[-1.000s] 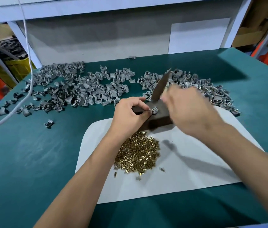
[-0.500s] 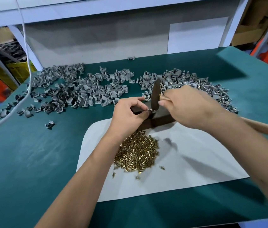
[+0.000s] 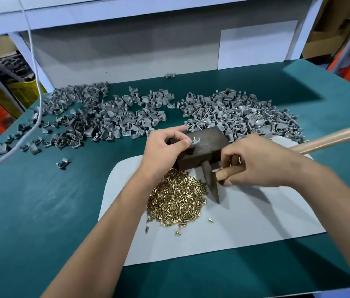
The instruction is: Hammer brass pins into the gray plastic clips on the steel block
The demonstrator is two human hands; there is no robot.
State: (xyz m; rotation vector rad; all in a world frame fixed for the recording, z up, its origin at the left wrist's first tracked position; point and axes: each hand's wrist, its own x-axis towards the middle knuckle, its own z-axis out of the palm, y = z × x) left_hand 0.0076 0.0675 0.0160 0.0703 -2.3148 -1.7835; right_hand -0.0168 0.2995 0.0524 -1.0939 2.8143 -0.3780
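A dark steel block (image 3: pixel 207 145) sits at the far edge of a white mat (image 3: pixel 245 222). On its top left lies a gray plastic clip (image 3: pixel 195 141), pinched by my left hand (image 3: pixel 165 151) between thumb and forefinger. My right hand (image 3: pixel 260 162) grips the wooden handle of a hammer (image 3: pixel 211 182) close to its head. The dark hammer head rests low on the mat, just in front of the block. A heap of brass pins (image 3: pixel 177 200) lies on the mat under my left wrist.
Two spreads of loose gray clips cover the green table behind the block, a left spread (image 3: pixel 96 119) and a right spread (image 3: pixel 238 112). A single clip (image 3: pixel 62 163) lies apart at the left. A white cable (image 3: pixel 32 61) hangs at the far left. The wall stands behind.
The hammer has come down from above the block to the mat in front of it. My left hand stays on the clip on the block.
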